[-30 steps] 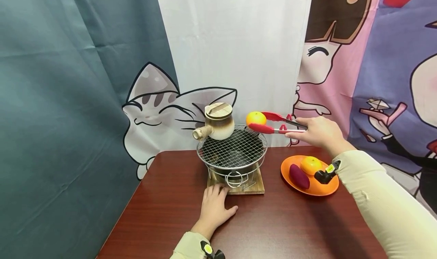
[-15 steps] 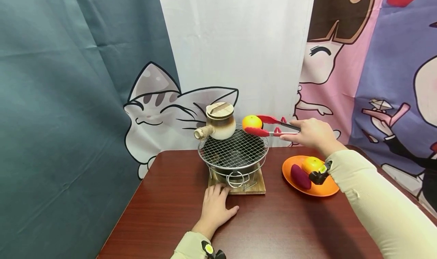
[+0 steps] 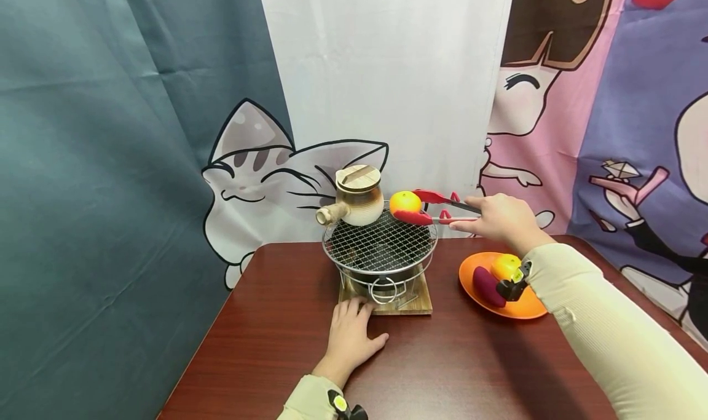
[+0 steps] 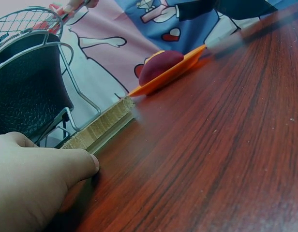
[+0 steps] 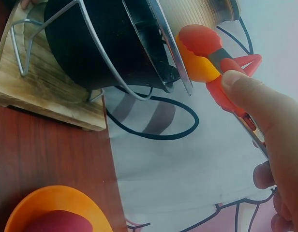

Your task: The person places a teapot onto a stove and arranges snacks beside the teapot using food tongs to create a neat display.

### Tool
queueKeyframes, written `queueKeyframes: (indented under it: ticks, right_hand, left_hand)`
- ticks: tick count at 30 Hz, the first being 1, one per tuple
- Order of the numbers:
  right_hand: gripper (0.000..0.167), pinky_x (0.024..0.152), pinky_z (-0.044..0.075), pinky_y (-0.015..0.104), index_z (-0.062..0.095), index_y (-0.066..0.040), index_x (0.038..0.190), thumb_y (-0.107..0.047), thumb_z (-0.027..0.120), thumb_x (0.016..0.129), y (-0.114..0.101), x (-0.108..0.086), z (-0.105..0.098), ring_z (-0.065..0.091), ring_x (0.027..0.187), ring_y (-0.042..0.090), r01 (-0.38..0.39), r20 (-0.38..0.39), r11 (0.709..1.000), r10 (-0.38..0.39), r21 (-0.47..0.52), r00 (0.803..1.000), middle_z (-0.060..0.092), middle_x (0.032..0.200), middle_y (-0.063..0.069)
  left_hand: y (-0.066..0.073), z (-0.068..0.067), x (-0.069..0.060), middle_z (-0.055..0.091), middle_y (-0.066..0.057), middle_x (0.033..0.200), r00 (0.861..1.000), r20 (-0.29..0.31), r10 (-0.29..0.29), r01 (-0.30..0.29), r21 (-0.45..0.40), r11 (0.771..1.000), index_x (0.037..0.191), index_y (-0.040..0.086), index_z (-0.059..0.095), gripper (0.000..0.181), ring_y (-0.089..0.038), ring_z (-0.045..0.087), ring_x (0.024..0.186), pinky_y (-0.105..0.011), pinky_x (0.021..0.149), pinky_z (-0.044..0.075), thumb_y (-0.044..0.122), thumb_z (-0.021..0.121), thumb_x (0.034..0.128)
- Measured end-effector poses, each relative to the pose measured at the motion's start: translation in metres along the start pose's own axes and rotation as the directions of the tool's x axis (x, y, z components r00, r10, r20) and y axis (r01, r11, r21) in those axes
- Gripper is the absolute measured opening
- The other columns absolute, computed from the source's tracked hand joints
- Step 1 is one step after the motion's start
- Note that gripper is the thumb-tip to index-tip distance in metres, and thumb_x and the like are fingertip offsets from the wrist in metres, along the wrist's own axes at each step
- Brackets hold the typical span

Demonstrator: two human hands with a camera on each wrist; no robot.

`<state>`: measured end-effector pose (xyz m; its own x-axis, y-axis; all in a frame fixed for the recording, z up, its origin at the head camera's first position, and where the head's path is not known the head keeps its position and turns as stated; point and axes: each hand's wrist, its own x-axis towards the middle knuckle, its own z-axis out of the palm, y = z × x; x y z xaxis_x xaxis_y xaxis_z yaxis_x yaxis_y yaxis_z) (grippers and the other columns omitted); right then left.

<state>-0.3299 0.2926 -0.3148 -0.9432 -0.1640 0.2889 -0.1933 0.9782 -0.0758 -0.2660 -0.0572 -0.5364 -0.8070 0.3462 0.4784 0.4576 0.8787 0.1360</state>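
At the grill's one o'clock, my right hand grips tongs, orange unreleased; left hand, thumb apart, at seven; plate holds more food.

and here's the pot blocking the grill's back left, with the tongs and orange filling the back right! room opens over the front, and a lane of table runs between board and plate. the left hand bars the board's front left; the right sleeve cuts off the plate's right.
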Motion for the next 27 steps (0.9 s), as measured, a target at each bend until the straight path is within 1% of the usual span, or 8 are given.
queueKeyframes:
  ticks: [8, 12, 17, 20, 27]
  right_hand:
    - [0.093, 0.068, 0.055, 0.055, 0.059, -0.016, 0.142, -0.084, 0.054, 0.08, -0.0019, -0.0009, 0.0003, 0.066, 0.092, 0.038, 0.01, -0.011, 1.0, -0.01, 0.001, 1.0, 0.069, 0.116, 0.025]
    - [0.091, 0.065, 0.055, 0.055, 0.06, -0.017, 0.142, -0.084, 0.054, 0.08, -0.0026, -0.0011, 0.0017, 0.066, 0.091, 0.038, 0.02, -0.015, 1.0, -0.02, -0.006, 1.0, 0.069, 0.114, 0.025]
    - [0.096, 0.067, 0.055, 0.058, 0.059, -0.017, 0.143, -0.087, 0.05, 0.078, -0.0021, -0.0021, 0.0031, 0.066, 0.095, 0.041, 0.011, -0.011, 1.0, -0.011, -0.01, 1.0, 0.068, 0.118, 0.027]
    - [0.096, 0.068, 0.054, 0.059, 0.058, -0.017, 0.144, -0.087, 0.05, 0.079, -0.0019, -0.0028, 0.0034, 0.066, 0.098, 0.043, 0.002, -0.001, 1.0, -0.002, -0.01, 1.0, 0.066, 0.122, 0.028]
    - [0.093, 0.064, 0.054, 0.056, 0.058, -0.018, 0.144, -0.085, 0.052, 0.08, -0.0023, -0.0039, 0.003, 0.066, 0.095, 0.042, 0.001, 0.006, 1.0, -0.001, -0.019, 1.0, 0.067, 0.12, 0.028]
  left_hand:
    - [0.0009, -0.0019, -0.0001, 0.055, 0.0, 0.126, 1.0, -0.006, 0.004, -0.004, 0.001, 1.0, 0.121, 0.023, 0.066, 0.06, -0.024, 0.048, 0.116, -0.047, 0.107, 0.035, 0.058, 0.077, 0.0734]
    - [0.001, -0.0019, -0.0008, 0.055, -0.001, 0.126, 1.0, -0.004, 0.002, -0.002, -0.006, 1.0, 0.121, 0.023, 0.066, 0.06, -0.024, 0.048, 0.117, -0.047, 0.107, 0.035, 0.058, 0.077, 0.0735]
    - [0.0013, -0.0024, -0.0009, 0.055, -0.001, 0.126, 1.0, -0.003, 0.003, -0.003, -0.009, 1.0, 0.121, 0.023, 0.066, 0.06, -0.025, 0.048, 0.117, -0.047, 0.107, 0.035, 0.058, 0.077, 0.0737]
    - [0.0012, -0.0024, -0.001, 0.054, -0.001, 0.126, 1.0, 0.001, 0.0, 0.0, -0.005, 1.0, 0.122, 0.023, 0.066, 0.06, -0.024, 0.048, 0.117, -0.047, 0.107, 0.035, 0.058, 0.077, 0.074]
    - [0.0011, -0.0021, -0.0012, 0.054, -0.001, 0.127, 1.0, 0.007, -0.003, 0.003, 0.001, 1.0, 0.122, 0.023, 0.066, 0.06, -0.024, 0.048, 0.118, -0.047, 0.108, 0.034, 0.058, 0.077, 0.0745]
